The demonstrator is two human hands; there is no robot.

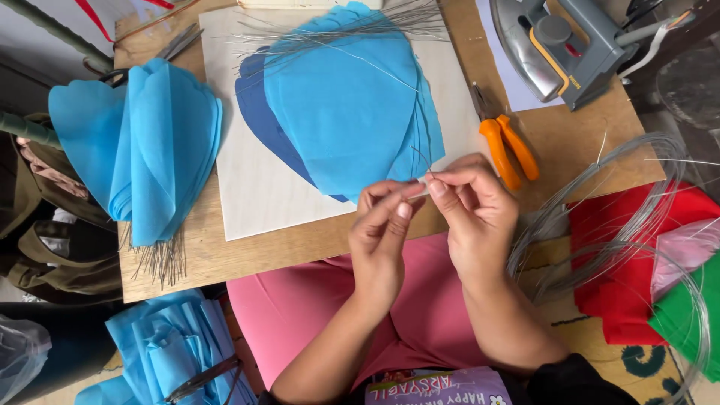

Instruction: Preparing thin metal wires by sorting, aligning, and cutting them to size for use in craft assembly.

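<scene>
Pinching perhaps thin wire [422, 161], left hand [382, 229] and right hand [474, 214], above purple package [439, 386].

orange pliers [510, 150] on table | grey iron [559, 45] top right | red cloth [622, 292] right

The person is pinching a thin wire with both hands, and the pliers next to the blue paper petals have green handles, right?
Not quite. The head view shows the pliers have orange handles, not green. The rest holds: the left hand and right hand pinch a thin wire together, and the pliers lie beside the blue paper petals.
</scene>
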